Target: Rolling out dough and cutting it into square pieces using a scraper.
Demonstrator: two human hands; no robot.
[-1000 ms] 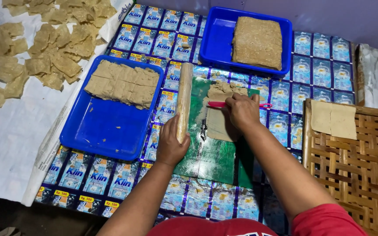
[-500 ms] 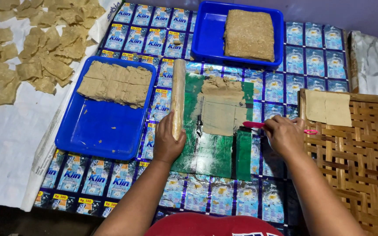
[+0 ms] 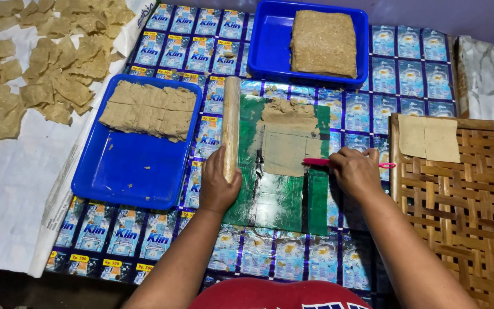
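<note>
My left hand [image 3: 217, 184] grips the near end of a long wooden rolling pin [image 3: 231, 123] lying lengthwise along the left edge of a green mat [image 3: 275, 200]. A thin flattened sheet of tan dough [image 3: 286, 143] lies on the mat's far half, with a squared-off near edge. My right hand [image 3: 354, 171] holds a pink-handled tool [image 3: 315, 162] flat against the right side of that sheet.
A blue tray [image 3: 130, 171] on the left holds cut dough squares. A second blue tray [image 3: 270, 46] at the back holds a thick dough block. Two thin squares [image 3: 428, 137] rest on a woven bamboo tray [image 3: 464, 212] at right. Several dried pieces [image 3: 47, 63] lie on white paper.
My right hand swung out to the right beside the bamboo tray, then came back to the dough's right edge with the pink tool. The left hand stayed on the rolling pin.
</note>
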